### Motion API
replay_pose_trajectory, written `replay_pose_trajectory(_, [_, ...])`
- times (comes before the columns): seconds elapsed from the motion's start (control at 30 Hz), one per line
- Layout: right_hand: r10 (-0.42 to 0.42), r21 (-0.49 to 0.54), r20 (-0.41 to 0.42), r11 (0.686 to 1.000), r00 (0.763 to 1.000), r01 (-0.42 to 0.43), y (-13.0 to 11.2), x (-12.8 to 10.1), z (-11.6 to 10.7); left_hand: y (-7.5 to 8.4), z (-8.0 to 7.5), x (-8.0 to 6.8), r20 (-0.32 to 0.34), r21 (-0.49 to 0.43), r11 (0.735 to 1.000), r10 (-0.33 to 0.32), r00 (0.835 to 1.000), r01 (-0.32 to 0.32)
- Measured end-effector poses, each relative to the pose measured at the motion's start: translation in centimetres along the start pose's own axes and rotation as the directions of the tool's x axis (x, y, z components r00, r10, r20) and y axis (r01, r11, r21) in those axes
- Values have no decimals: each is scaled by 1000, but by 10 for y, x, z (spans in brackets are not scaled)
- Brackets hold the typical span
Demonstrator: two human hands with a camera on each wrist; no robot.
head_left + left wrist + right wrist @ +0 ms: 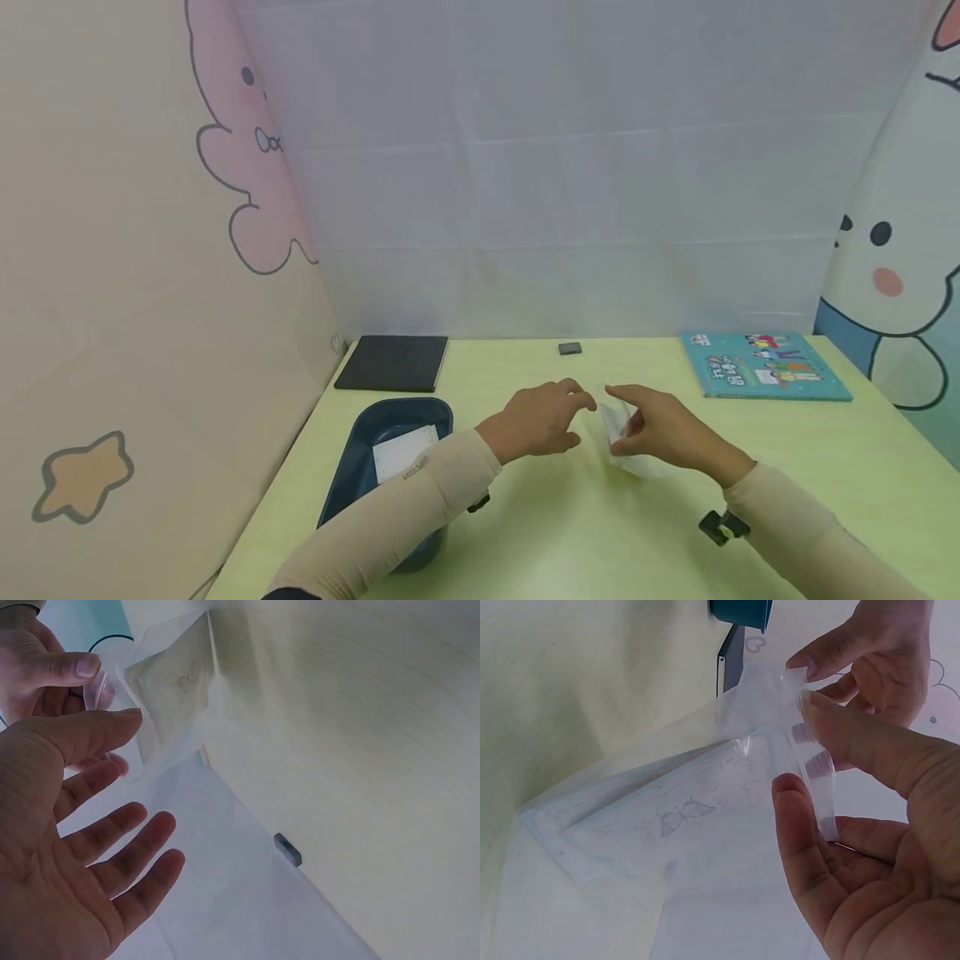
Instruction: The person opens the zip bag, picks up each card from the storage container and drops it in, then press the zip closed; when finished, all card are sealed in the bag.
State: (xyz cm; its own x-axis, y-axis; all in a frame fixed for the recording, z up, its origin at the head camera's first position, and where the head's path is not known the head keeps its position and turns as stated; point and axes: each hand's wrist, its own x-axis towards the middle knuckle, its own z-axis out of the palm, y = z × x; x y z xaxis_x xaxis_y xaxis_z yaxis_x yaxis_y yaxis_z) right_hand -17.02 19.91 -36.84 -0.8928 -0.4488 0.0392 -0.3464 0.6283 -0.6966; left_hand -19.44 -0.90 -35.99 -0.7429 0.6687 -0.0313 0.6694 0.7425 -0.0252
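My right hand (663, 429) pinches the top edge of a clear plastic bag (712, 724) between thumb and fingers. Inside the bag lie flat white pieces (682, 806) with a pale blue edge and a butterfly print; their exact kind is unclear. The bag hangs tilted over the table. My left hand (536, 419) is beside the bag's top edge, its fingers spread and loosely bent. In the left wrist view, the left hand (82, 817) shows its palm, its thumb overlapping the bag; whether they touch I cannot tell.
A dark blue tray (352, 454) with a white packet (405, 452) inside stands left, partly behind the left sleeve. Along the back of the pale table (525, 533) lie a black notebook (392, 363), a small dark block (570, 348) and a teal picture book (765, 367).
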Motion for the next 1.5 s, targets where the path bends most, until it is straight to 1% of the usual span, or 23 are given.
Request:
replay_pose_trajectory(0.13, [10, -5, -8, 1000, 1000, -10, 1, -1, -1, -12, 1, -7, -17, 34, 999, 4, 1000, -4])
replay_pose_trajectory(0.2, [13, -3, -14, 1000, 1000, -13, 2, -1, -1, -20, 2, -11, -16, 57, 998, -7, 1000, 8])
replay_pose_trajectory(0.33, [6, -1, -12, 1000, 1000, -6, 5, -2, 0, -37, 3, -25, 13, 70, 996, -64, 998, 63])
replay_pose_trajectory(0.43, [-8, -4, -8, 1000, 1000, 8, 7, -3, 0, -51, 1, -38, 41, 62, 991, -120, 992, 117])
replay_pose_trajectory(0.5, [-13, -7, -10, 1000, 1000, 13, 8, -3, 0, -59, 0, -46, 53, 41, 987, -155, 987, 153])
replay_pose_trajectory(0.6, [-18, -8, -12, 1000, 1000, 18, 7, -4, 0, -70, 1, -58, 77, 0, 980, -197, 977, 198])
replay_pose_trajectory(0.7, [-27, -6, -7, 1000, 1000, 26, 7, -5, 0, -80, 5, -69, 101, -31, 973, -224, 969, 228])
replay_pose_trajectory(0.83, [-33, -11, -2, 999, 999, 33, 6, -6, -1, -91, 11, -83, 120, -48, 962, -263, 957, 270])
replay_pose_trajectory(1.0, [-23, -17, -7, 1000, 1000, 23, 5, -6, -1, -105, 20, -97, 136, -53, 946, -311, 941, 320])
replay_pose_trajectory(1.1, [-15, -10, -8, 1000, 1000, 15, 6, -6, -1, -114, 22, -105, 153, -92, 925, -352, 923, 368])
replay_pose_trajectory(1.23, [1, 7, 0, 1000, 1000, -1, 7, -7, -1, -125, 23, -116, 193, -195, 875, -409, 892, 443])
replay_pose_trajectory(1.27, [1, 10, 4, 1000, 1000, -1, 8, -8, -2, -128, 23, -119, 201, -217, 863, -418, 886, 457])
replay_pose_trajectory(1.3, [8, 12, 7, 1000, 1000, -9, 9, -8, -2, -131, 24, -121, 204, -236, 855, -422, 883, 463])
replay_pose_trajectory(1.37, [20, 10, 7, 1000, 1000, -21, 9, -9, -2, -135, 23, -124, 196, -247, 850, -426, 883, 465])
replay_pose_trajectory(1.4, [22, 6, 5, 1000, 1000, -22, 10, -9, -3, -137, 23, -124, 192, -244, 848, -433, 881, 470])
replay_pose_trajectory(1.5, [17, -6, -2, 1000, 1000, -17, 11, -8, -4, -140, 22, -124, 186, -210, 850, -450, 874, 483])
